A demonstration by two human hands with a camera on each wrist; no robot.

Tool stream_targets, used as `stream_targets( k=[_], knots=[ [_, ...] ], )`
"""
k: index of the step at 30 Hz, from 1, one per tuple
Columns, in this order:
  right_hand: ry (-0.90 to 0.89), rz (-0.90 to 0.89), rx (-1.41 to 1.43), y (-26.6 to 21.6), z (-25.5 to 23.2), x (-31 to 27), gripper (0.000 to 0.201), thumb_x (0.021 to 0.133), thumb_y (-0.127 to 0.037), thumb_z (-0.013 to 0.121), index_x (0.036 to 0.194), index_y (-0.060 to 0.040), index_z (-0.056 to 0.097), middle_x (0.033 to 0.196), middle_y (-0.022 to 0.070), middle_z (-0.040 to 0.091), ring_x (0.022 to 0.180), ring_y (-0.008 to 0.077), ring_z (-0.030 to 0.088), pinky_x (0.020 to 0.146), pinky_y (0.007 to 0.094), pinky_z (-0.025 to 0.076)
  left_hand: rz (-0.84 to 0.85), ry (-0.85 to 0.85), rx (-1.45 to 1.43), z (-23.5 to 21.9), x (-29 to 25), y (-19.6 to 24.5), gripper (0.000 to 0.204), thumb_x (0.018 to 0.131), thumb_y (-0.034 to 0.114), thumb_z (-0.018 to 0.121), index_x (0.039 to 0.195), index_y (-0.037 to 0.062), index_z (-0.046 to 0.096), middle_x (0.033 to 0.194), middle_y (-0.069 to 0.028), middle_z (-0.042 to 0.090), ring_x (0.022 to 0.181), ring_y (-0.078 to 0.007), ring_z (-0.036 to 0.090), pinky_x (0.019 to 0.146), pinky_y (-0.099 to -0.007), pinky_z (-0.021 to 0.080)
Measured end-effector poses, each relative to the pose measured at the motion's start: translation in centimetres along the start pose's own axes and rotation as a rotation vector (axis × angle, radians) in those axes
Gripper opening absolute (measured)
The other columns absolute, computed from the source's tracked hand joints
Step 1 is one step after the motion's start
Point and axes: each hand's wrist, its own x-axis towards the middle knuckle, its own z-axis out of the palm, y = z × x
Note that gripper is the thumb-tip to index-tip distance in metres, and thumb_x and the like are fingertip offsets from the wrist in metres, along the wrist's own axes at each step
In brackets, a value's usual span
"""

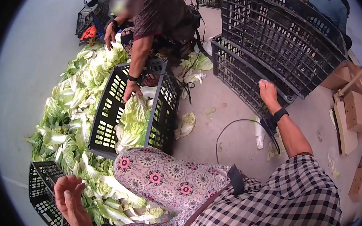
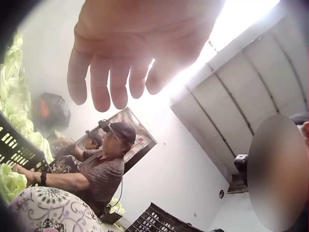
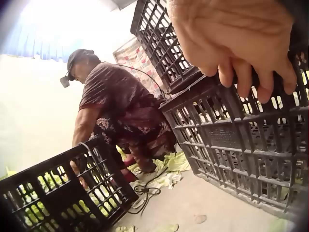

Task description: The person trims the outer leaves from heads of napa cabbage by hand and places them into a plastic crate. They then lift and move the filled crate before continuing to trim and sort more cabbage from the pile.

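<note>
My right hand (image 1: 268, 92) is at the near side of a black plastic crate (image 1: 237, 72); in the right wrist view its fingers (image 3: 244, 77) curl over the crate's upper rim. A second black crate (image 1: 281, 33) sits tilted on top of it. My left hand (image 1: 71, 202) is raised over the leaf pile, fingers loosely bent, holding nothing. In front of my knee stands another crate (image 1: 101, 127), tilted, with napa cabbage (image 1: 135, 121) in it. The other person's hand (image 1: 132, 90) reaches in and touches the cabbage leaves.
A long heap of cabbage leaves (image 1: 77, 95) lies along the left. A small black crate (image 1: 47, 195) stands beside it. Another person (image 1: 161, 21) squats ahead. A black cable (image 1: 229, 126) loops on the floor. Wooden pieces (image 1: 355, 112) lie at the right.
</note>
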Motion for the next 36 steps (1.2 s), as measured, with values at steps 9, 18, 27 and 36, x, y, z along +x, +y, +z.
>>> stream_targets(
  k=[9,18,27,36],
  knots=[
    [-0.020,0.254,-0.058,1.7,1.9,9.0,0.046,0.081,-0.043,0.055,0.117,-0.0130,0.060,0.110,0.0130,0.063,0.107,0.0317,0.057,0.091,0.0447,0.040,-0.115,0.006,0.112,1.1,-0.4,2.2,0.034,0.090,0.025,0.053,0.115,0.0005,0.050,0.105,-0.0103,0.058,0.097,-0.0193,0.057,0.085,-0.0324,0.046],
    [0.062,0.167,0.248,10.7,7.4,12.3,0.050,0.079,-0.027,0.063,0.118,0.0033,0.054,0.112,0.0160,0.060,0.104,0.0285,0.057,0.091,0.0351,0.042,0.015,0.180,0.128,-4.3,-4.7,4.8,0.039,0.093,0.022,0.049,0.124,-0.0002,0.045,0.112,-0.0117,0.056,0.102,-0.0211,0.057,0.087,-0.0331,0.046],
    [-0.960,0.120,0.425,-7.1,9.2,-0.5,0.039,0.084,-0.031,0.057,0.115,-0.0064,0.055,0.096,0.0031,0.062,0.085,0.0119,0.058,0.070,0.0258,0.043,0.043,0.274,0.163,-7.8,-9.3,6.8,0.039,0.096,0.023,0.042,0.127,-0.0008,0.042,0.117,-0.0133,0.055,0.106,-0.0229,0.055,0.090,-0.0363,0.046],
    [-1.430,-0.507,0.366,-16.3,10.1,-6.7,0.044,0.083,-0.023,0.059,0.115,0.0061,0.052,0.108,0.0176,0.060,0.099,0.0236,0.058,0.085,0.0329,0.046,0.032,0.432,0.190,-12.5,-17.7,9.4,0.041,0.097,0.024,0.039,0.130,-0.0006,0.039,0.122,-0.0134,0.052,0.109,-0.0240,0.054,0.093,-0.0373,0.044]
  ],
)
